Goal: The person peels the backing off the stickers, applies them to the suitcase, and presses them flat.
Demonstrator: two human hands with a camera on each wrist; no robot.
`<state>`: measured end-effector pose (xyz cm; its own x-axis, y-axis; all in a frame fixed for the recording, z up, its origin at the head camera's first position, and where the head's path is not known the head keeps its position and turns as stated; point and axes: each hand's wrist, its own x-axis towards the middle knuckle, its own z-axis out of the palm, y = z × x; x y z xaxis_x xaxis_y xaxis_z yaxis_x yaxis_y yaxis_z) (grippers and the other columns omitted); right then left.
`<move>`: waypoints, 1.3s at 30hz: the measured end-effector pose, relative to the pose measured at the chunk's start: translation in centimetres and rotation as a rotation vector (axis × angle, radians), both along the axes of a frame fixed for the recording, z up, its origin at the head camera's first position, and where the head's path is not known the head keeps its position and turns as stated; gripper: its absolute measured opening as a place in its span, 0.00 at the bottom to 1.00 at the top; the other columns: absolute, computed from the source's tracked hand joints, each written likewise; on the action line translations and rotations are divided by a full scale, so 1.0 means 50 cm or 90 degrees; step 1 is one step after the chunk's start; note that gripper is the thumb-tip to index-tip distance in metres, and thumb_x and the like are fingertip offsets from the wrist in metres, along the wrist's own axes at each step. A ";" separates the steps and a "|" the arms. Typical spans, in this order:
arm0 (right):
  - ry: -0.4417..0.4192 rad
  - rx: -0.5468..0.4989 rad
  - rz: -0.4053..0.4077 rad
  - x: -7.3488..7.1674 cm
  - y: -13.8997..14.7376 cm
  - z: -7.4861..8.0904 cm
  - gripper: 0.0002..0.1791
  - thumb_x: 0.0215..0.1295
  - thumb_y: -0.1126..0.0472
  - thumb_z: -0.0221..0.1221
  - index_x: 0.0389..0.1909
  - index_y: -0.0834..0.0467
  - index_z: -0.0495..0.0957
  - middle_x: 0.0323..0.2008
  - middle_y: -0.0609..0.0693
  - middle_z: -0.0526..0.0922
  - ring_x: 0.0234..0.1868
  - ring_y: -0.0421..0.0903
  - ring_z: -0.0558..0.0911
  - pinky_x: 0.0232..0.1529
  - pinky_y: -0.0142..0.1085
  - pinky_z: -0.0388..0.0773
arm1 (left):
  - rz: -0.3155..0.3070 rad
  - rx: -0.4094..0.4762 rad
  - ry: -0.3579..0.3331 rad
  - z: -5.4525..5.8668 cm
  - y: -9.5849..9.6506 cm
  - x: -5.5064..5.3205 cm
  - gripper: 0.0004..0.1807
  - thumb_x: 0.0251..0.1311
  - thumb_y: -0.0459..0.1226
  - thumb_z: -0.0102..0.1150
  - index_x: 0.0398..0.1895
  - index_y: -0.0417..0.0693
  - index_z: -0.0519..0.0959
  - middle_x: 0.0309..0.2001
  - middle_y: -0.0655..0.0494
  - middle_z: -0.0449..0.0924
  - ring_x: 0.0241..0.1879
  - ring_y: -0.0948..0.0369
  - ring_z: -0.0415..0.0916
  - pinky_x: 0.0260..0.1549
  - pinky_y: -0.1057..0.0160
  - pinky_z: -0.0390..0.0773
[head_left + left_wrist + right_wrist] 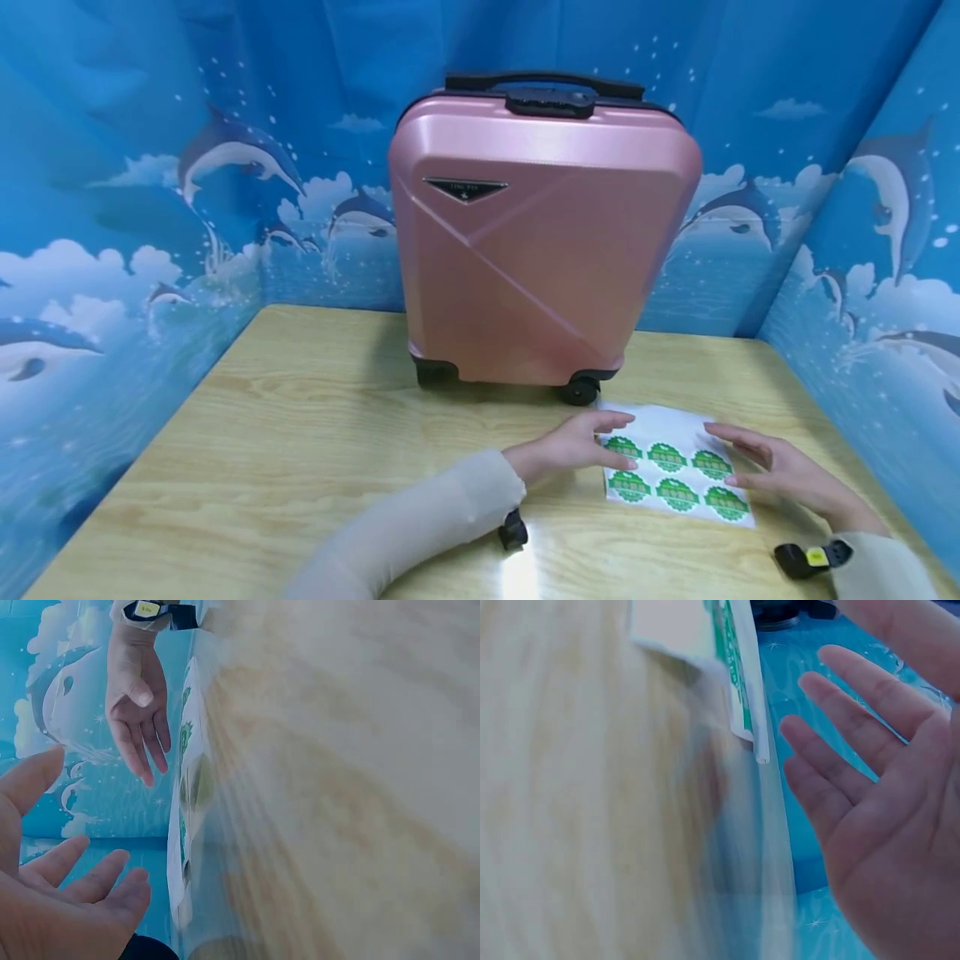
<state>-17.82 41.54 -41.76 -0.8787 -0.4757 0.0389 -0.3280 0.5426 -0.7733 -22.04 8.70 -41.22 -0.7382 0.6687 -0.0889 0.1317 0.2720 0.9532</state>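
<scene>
A white sheet of round green stickers point(660, 423) lies on the table at the front right, its stickers in two rows. My left hand point(573, 446) is over the sheet's left edge, fingers spread and nothing in them. At the opposite edge hovers my right hand point(787, 475), also with its fingers loosely extended and holding nothing. The left wrist view shows my left hand point(67, 900) palm up to the camera, facing the right hand point(139, 705) across the sheet's thin edge. In the right wrist view the right palm point(900, 802) is bare.
A pink hard-shell suitcase point(540, 258) stands upright on its wheels behind the sheet, with a black handle point(543, 81) on top. The wooden table point(300, 433) is surrounded by a blue dolphin-print curtain point(322, 100) at the back and sides.
</scene>
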 end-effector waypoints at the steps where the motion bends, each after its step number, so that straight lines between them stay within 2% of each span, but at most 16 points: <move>1: -0.011 -0.008 -0.001 -0.002 0.000 -0.002 0.31 0.61 0.68 0.59 0.66 0.66 0.62 0.61 0.24 0.63 0.59 0.18 0.61 0.54 0.16 0.59 | 0.003 -0.007 -0.003 -0.002 0.003 0.000 0.35 0.50 0.40 0.70 0.64 0.58 0.69 0.62 0.69 0.69 0.64 0.64 0.63 0.60 0.63 0.66; 5: -0.048 -0.035 0.014 -0.009 0.002 -0.008 0.31 0.62 0.69 0.58 0.66 0.68 0.61 0.61 0.24 0.63 0.59 0.18 0.61 0.54 0.16 0.59 | 0.006 -0.025 -0.042 -0.005 0.012 -0.006 0.33 0.49 0.39 0.71 0.61 0.62 0.73 0.60 0.72 0.70 0.63 0.65 0.64 0.61 0.60 0.65; 10: -0.099 -0.064 0.013 -0.018 0.003 -0.019 0.32 0.62 0.68 0.58 0.66 0.68 0.59 0.60 0.23 0.65 0.59 0.18 0.61 0.53 0.15 0.60 | 0.001 -0.009 -0.098 -0.013 0.016 -0.022 0.28 0.50 0.35 0.69 0.58 0.59 0.76 0.58 0.67 0.73 0.62 0.64 0.65 0.61 0.60 0.64; 13: -0.132 -0.082 0.026 -0.019 0.007 -0.024 0.32 0.63 0.69 0.57 0.67 0.70 0.57 0.60 0.24 0.66 0.59 0.18 0.62 0.53 0.15 0.60 | 0.006 -0.021 -0.104 -0.019 0.016 -0.028 0.28 0.49 0.33 0.69 0.56 0.57 0.78 0.58 0.66 0.74 0.61 0.64 0.66 0.61 0.61 0.65; 18: -0.161 -0.111 0.088 -0.023 0.013 -0.029 0.32 0.65 0.72 0.53 0.67 0.72 0.53 0.62 0.27 0.66 0.61 0.18 0.59 0.54 0.15 0.59 | 0.006 -0.006 -0.115 -0.026 0.015 -0.031 0.28 0.48 0.29 0.68 0.57 0.49 0.77 0.57 0.62 0.75 0.59 0.65 0.68 0.60 0.64 0.66; 20: -0.162 -0.125 0.113 -0.026 0.013 -0.031 0.32 0.65 0.73 0.52 0.68 0.73 0.52 0.64 0.29 0.66 0.62 0.19 0.58 0.55 0.15 0.58 | 0.015 -0.017 -0.101 -0.026 0.016 -0.032 0.28 0.48 0.28 0.68 0.56 0.49 0.77 0.57 0.63 0.76 0.59 0.66 0.68 0.59 0.64 0.66; 24: -0.158 -0.143 0.138 -0.032 0.011 -0.035 0.32 0.65 0.75 0.51 0.67 0.74 0.51 0.65 0.33 0.65 0.64 0.21 0.58 0.56 0.16 0.58 | 0.038 -0.081 -0.045 -0.026 0.020 -0.031 0.29 0.45 0.30 0.71 0.55 0.55 0.79 0.57 0.67 0.74 0.59 0.67 0.68 0.59 0.66 0.66; 26: -0.158 -0.141 0.133 -0.029 0.010 -0.037 0.32 0.65 0.74 0.51 0.67 0.74 0.51 0.65 0.33 0.66 0.64 0.21 0.58 0.56 0.16 0.58 | 0.045 -0.102 -0.023 -0.027 0.022 -0.027 0.30 0.44 0.29 0.72 0.54 0.55 0.79 0.59 0.68 0.73 0.60 0.66 0.67 0.58 0.67 0.66; 30: -0.162 -0.126 0.116 -0.025 0.000 -0.037 0.33 0.65 0.73 0.53 0.68 0.72 0.51 0.65 0.33 0.66 0.63 0.20 0.57 0.56 0.16 0.58 | 0.053 -0.120 -0.007 -0.033 0.022 -0.022 0.30 0.43 0.27 0.71 0.54 0.52 0.79 0.60 0.66 0.73 0.62 0.65 0.66 0.60 0.68 0.65; 33: -0.159 -0.113 0.111 -0.022 -0.010 -0.035 0.33 0.65 0.71 0.53 0.68 0.71 0.52 0.66 0.34 0.65 0.63 0.20 0.57 0.56 0.15 0.58 | 0.064 -0.159 0.017 -0.035 0.020 -0.018 0.31 0.43 0.27 0.72 0.55 0.54 0.79 0.60 0.68 0.73 0.62 0.66 0.65 0.60 0.68 0.64; 36: -0.160 -0.117 0.109 -0.019 -0.021 -0.035 0.33 0.65 0.71 0.53 0.69 0.71 0.52 0.66 0.37 0.65 0.64 0.21 0.57 0.56 0.17 0.60 | 0.074 -0.191 0.044 -0.033 0.011 -0.012 0.32 0.42 0.28 0.72 0.55 0.55 0.78 0.59 0.69 0.73 0.61 0.67 0.66 0.60 0.68 0.65; 39: -0.165 -0.128 0.108 -0.016 -0.032 -0.040 0.34 0.65 0.71 0.54 0.69 0.71 0.51 0.66 0.37 0.65 0.64 0.22 0.59 0.56 0.17 0.60 | 0.076 -0.200 0.055 -0.036 -0.003 -0.006 0.32 0.41 0.28 0.72 0.55 0.54 0.78 0.58 0.68 0.74 0.61 0.66 0.66 0.59 0.69 0.66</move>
<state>-18.64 39.93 -43.75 -0.7813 -0.6207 -0.0663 -0.1799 0.3255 -0.9283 -22.36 8.56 -43.03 -0.8238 0.5266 -0.2099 0.1576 0.5685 0.8074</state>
